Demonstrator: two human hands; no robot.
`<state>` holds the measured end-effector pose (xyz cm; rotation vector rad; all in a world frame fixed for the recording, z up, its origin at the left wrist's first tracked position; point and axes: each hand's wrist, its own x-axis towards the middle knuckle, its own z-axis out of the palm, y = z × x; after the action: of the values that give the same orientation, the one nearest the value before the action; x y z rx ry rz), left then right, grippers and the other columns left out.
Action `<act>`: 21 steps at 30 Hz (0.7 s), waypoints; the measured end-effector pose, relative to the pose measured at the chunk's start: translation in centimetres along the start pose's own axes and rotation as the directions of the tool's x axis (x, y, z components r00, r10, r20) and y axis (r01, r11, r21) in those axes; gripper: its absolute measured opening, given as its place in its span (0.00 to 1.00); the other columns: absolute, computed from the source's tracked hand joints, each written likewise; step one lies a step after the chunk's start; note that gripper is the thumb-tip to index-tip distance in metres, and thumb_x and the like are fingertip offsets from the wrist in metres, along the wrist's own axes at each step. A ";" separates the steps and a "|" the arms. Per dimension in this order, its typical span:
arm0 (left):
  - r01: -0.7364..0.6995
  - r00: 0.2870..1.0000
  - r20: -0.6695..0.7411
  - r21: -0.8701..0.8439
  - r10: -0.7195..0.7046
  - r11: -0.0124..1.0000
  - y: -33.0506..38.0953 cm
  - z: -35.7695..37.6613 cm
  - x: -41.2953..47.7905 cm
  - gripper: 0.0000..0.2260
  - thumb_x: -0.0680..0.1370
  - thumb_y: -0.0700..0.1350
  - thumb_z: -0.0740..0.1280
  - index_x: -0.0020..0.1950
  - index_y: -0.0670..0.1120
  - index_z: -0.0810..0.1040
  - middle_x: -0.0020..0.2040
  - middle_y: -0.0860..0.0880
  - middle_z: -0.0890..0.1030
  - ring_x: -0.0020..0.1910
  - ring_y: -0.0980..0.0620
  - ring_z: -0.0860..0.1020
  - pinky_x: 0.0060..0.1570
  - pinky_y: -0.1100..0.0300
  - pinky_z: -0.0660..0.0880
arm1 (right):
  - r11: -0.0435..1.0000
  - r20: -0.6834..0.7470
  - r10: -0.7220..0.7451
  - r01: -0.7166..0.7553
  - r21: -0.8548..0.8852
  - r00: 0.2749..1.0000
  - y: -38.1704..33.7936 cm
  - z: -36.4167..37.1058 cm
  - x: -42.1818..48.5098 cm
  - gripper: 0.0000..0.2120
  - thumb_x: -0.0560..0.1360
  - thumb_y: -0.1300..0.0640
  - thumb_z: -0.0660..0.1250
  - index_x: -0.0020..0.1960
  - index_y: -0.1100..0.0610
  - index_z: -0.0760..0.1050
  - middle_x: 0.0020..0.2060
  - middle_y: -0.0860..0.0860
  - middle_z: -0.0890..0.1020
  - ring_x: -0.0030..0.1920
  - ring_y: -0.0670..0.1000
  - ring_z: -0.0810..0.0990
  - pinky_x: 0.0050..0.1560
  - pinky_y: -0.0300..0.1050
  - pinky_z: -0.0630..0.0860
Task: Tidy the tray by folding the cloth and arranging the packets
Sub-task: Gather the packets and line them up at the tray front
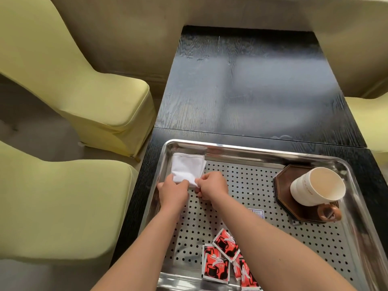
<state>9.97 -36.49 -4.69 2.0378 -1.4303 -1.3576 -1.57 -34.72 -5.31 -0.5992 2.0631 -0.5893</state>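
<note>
So your cloth [188, 168] sits in the far-left corner of the tray [252, 149], folded down to a small square. Both hands are on its near edge. Your left hand [173, 191] has its fingers curled, pinching the near-left corner, and your right hand [212, 186] pinches the near-right one.

Biggest risk imo: if one pinch pulls harder than the other, the fold goes crooked, or it springs open once you let go. The cloth also sits close to the tray's far wall, so pushing further probably bunches it.

Watch your right forearm too. It crosses just above the packets [222, 259] lying overlapped at the near edge, and one looks half hidden under it. Drag back low and you scatter them. The cup [317, 186] on the right is well apart, no worry there.
</note>
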 end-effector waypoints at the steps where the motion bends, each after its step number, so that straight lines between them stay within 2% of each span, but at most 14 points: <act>1: -0.005 1.000 -0.003 0.035 0.005 0.999 0.0 0.0 0.1 0.26 0.78 0.49 0.66 0.75 0.47 0.67 0.67 0.43 0.67 0.50 0.47 0.76 0.46 0.54 0.75 | 0.996 -0.009 -0.029 0.029 -0.090 1.000 -0.2 -0.1 0.0 0.09 0.76 0.56 0.68 0.42 0.61 0.82 0.37 0.56 0.87 0.39 0.57 0.86 0.45 0.53 0.84; 3: 0.010 1.000 -0.023 0.126 -0.007 0.992 -0.1 0.2 0.2 0.29 0.78 0.55 0.66 0.76 0.45 0.65 0.69 0.41 0.68 0.56 0.44 0.76 0.52 0.52 0.75 | 0.978 -0.015 -0.074 0.070 -0.198 0.997 -0.4 -0.3 0.0 0.09 0.75 0.53 0.68 0.40 0.58 0.79 0.39 0.54 0.86 0.37 0.55 0.83 0.39 0.47 0.78; 5: 0.001 0.997 -0.073 0.231 0.016 0.973 0.1 0.5 -0.1 0.31 0.78 0.59 0.66 0.75 0.44 0.66 0.68 0.40 0.69 0.59 0.42 0.75 0.52 0.52 0.73 | 0.955 -0.030 -0.111 0.098 -0.278 0.993 -0.4 -0.6 0.1 0.08 0.74 0.51 0.68 0.41 0.54 0.76 0.38 0.51 0.83 0.37 0.52 0.79 0.36 0.44 0.73; 7: -0.128 0.974 -0.118 0.414 0.193 0.901 -0.1 0.6 -0.7 0.29 0.78 0.59 0.66 0.74 0.46 0.65 0.65 0.41 0.70 0.58 0.43 0.74 0.51 0.52 0.75 | 0.931 -0.038 -0.147 0.126 -0.344 0.988 -0.1 -0.8 0.4 0.08 0.75 0.49 0.68 0.43 0.52 0.74 0.39 0.49 0.81 0.41 0.52 0.79 0.35 0.45 0.70; 9: -0.318 0.896 -0.066 0.594 0.439 0.739 -0.9 0.9 -1.2 0.27 0.78 0.58 0.65 0.74 0.50 0.64 0.66 0.43 0.68 0.61 0.45 0.71 0.55 0.52 0.75 | 0.925 -0.042 -0.162 0.136 -0.355 0.986 0.2 -0.9 0.8 0.09 0.75 0.47 0.68 0.43 0.51 0.72 0.40 0.48 0.80 0.42 0.52 0.79 0.35 0.45 0.69; 10: -0.388 0.861 -0.007 0.639 0.509 0.664 -1.4 1.1 -1.3 0.27 0.79 0.57 0.64 0.75 0.51 0.64 0.68 0.43 0.67 0.64 0.46 0.69 0.58 0.52 0.74 | 0.926 -0.049 -0.167 0.140 -0.350 0.985 0.2 -1.0 1.1 0.09 0.75 0.47 0.67 0.43 0.51 0.72 0.41 0.49 0.81 0.42 0.52 0.79 0.35 0.45 0.68; 12: -0.446 0.844 0.102 0.678 0.526 0.584 -2.5 1.6 -1.4 0.26 0.81 0.57 0.60 0.77 0.53 0.60 0.75 0.44 0.62 0.73 0.45 0.63 0.68 0.50 0.68 | 0.934 -0.079 -0.188 0.154 -0.322 0.979 0.2 -1.0 1.6 0.09 0.76 0.46 0.67 0.44 0.51 0.73 0.41 0.49 0.81 0.43 0.52 0.78 0.35 0.45 0.69; 14: -0.458 0.853 0.171 0.700 0.493 0.548 -3.6 2.0 -1.4 0.27 0.82 0.57 0.57 0.80 0.54 0.54 0.80 0.42 0.53 0.80 0.44 0.50 0.76 0.47 0.56 | 0.943 -0.115 -0.225 0.186 -0.276 0.968 0.0 -1.0 2.0 0.08 0.76 0.47 0.66 0.45 0.52 0.74 0.42 0.49 0.82 0.44 0.53 0.79 0.39 0.46 0.72; 17: -0.478 0.844 0.228 0.728 0.485 0.491 -4.5 2.2 -1.4 0.30 0.82 0.59 0.54 0.81 0.52 0.48 0.82 0.43 0.44 0.81 0.45 0.39 0.79 0.46 0.46 | 0.936 -0.150 -0.263 0.214 -0.278 0.953 -0.2 -0.9 2.4 0.05 0.77 0.51 0.65 0.42 0.50 0.74 0.42 0.48 0.82 0.45 0.53 0.79 0.41 0.46 0.72; 21: -0.493 0.837 0.264 0.745 0.480 0.450 -5.3 1.9 -1.2 0.31 0.82 0.60 0.52 0.82 0.52 0.45 0.82 0.43 0.40 0.80 0.45 0.35 0.78 0.45 0.45 | 0.897 -0.114 -0.240 0.176 -0.405 0.964 -0.7 -0.9 2.8 0.03 0.75 0.55 0.64 0.45 0.53 0.76 0.44 0.50 0.83 0.44 0.54 0.79 0.39 0.45 0.72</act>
<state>11.32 -32.56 -8.64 1.7084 -2.7173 -0.4724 -3.58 -36.75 -6.15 -1.0479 2.3069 -0.3510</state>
